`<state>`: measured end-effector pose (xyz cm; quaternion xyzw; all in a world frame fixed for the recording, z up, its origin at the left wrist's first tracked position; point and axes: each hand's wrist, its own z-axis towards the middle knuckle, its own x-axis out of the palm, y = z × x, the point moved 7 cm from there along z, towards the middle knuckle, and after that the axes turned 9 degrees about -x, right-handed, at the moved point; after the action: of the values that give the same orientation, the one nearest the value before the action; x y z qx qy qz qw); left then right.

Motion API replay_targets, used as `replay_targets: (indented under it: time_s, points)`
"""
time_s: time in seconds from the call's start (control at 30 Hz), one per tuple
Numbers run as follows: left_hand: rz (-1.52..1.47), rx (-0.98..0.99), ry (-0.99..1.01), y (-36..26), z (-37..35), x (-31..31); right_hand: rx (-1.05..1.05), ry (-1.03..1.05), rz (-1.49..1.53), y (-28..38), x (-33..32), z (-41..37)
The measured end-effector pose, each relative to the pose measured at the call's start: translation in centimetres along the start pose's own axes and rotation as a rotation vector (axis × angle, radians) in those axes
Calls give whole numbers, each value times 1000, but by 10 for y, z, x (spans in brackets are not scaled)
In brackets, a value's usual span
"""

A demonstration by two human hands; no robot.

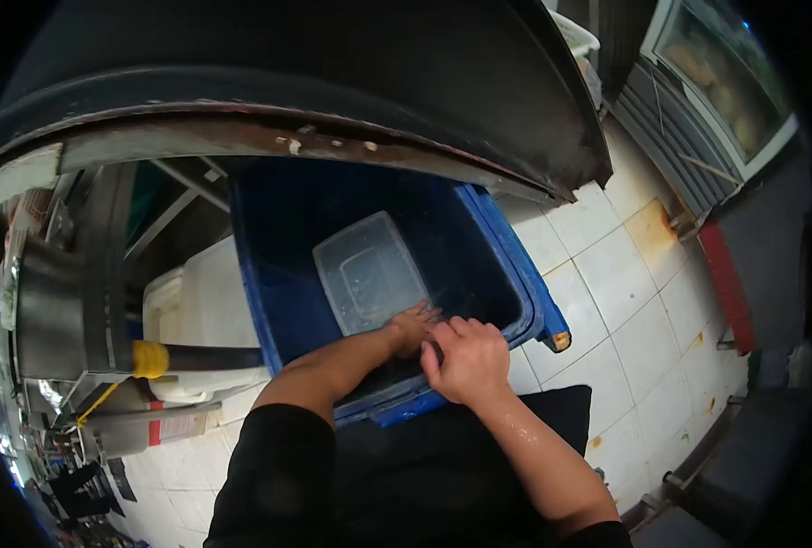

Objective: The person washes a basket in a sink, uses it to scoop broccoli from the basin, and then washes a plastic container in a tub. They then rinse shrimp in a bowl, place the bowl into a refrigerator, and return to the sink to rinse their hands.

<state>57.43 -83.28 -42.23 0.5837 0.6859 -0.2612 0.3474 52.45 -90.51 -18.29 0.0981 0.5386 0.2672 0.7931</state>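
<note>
Blue rectangular plastic bin (pixel 508 251), centre frame, open side facing the camera, under the edge of a large dark panel (pixel 287 59) that fills the top of the frame. Clear rectangular plastic container or lid (pixel 362 265) (can't tell which) is inside the bin, mid-frame, set at a slant; the bin's walls likely keep it from sliding away.

Left hand (pixel 411 331): reaches in over the near rim, by the lower right corner of the clear piece. Some fingers stretched out, rest behind the other hand; contact with the clear piece unclear, can't tell if it grips anything. Right hand (pixel 471 356): right of the left one, overlapping it in view, fingers bent, thumb apart from them; fingertips hidden, so can't tell if it is clamped on something. Hands sit close together near the rim, probably because the panel edge limits reach from above.

Wet spots on the right forearm (pixel 520 429), so water is probably involved.

Around: white plastic tub (pixel 219 297) just left of the bin; dark pipe with yellow band (pixel 150 359) at left, running toward the bin's side; white tiled floor (pixel 607 274) at right.
</note>
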Motion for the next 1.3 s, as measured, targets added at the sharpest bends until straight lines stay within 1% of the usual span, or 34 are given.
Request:
replay_targets:
  time_s: [0.03,0.1,0.17,0.2,0.23,0.27,0.3,0.37,0.4,0.43,0.5,0.57,0.6,0.67,0.7,0.77,0.8,0.87,0.9,0.93,1.0,1.03,1.1,1.13,1.2,1.23,1.3]
  points:
    - [-81,44,-105,1,8,-3,11,-19,-4,0,1,-4]
    - [-67,29,-128,9,27,-6,-32,-58,21,-3,0,-3]
    - [-122,-48,-188,15,34,-9,-41,-104,26,-3,-1,-3]
    - [-123,-59,-176,21,31,-5,-43,-133,34,-1,-3,-3]
    - [-163,-102,-216,32,28,-8,-46,-135,46,2,-4,-3]
    - [-198,-144,-264,44,27,-13,-25,-95,33,1,-2,-3]
    - [-191,-152,-267,49,17,-32,-7,-56,15,-1,-1,-2]
    - [-442,-276,-103,63,-6,-49,-10,-66,25,0,-3,-2]
    - [-436,-289,-109,70,-14,-45,-9,-72,33,0,-3,-2]
    - [-366,-325,-26,79,-21,-31,-24,-82,32,1,-3,-3]
    - [-283,-359,50,93,-26,-22,-33,-77,27,-1,0,-5]
    - [-189,-426,-42,102,-35,-20,-35,-83,20,-1,-1,-4]
    - [-194,-435,-29,101,-34,-17,-28,-81,15,1,-1,-4]
    - [-180,-253,-235,84,-15,-36,-33,-75,27,3,0,-3]
    - [-183,-253,-236,81,-4,-32,-32,-74,21,2,-2,-3]
    - [-79,-154,-325,68,17,-34,-33,-70,22,2,-3,-3]
    - [-78,-144,-336,68,25,-34,-34,-67,29,2,-3,-3]
    - [-216,-272,-16,74,39,-14,-35,-52,4,-1,0,-4]
    - [-239,-288,47,75,42,-13,-36,-70,16,-1,0,-5]
    - [-240,-286,48,76,42,-16,-41,-88,34,-1,0,-4]
    - [-219,-297,-118,79,35,-27,-26,-65,38,1,-1,-4]
    - [-217,-296,-115,83,36,-29,-16,-51,24,0,-2,-2]
    - [-151,-360,-56,91,43,-33,-16,-80,31,-1,-1,-3]
    - [-145,-351,-63,91,47,-39,-21,-107,38,-2,-2,-4]
    - [-36,-385,100,92,46,-42,-12,-90,29,-3,-3,-4]
    - [-29,-382,96,93,48,-46,-9,-68,31,-3,-2,-4]
    - [-7,-353,227,95,54,-40,-12,-80,26,-3,-2,-3]
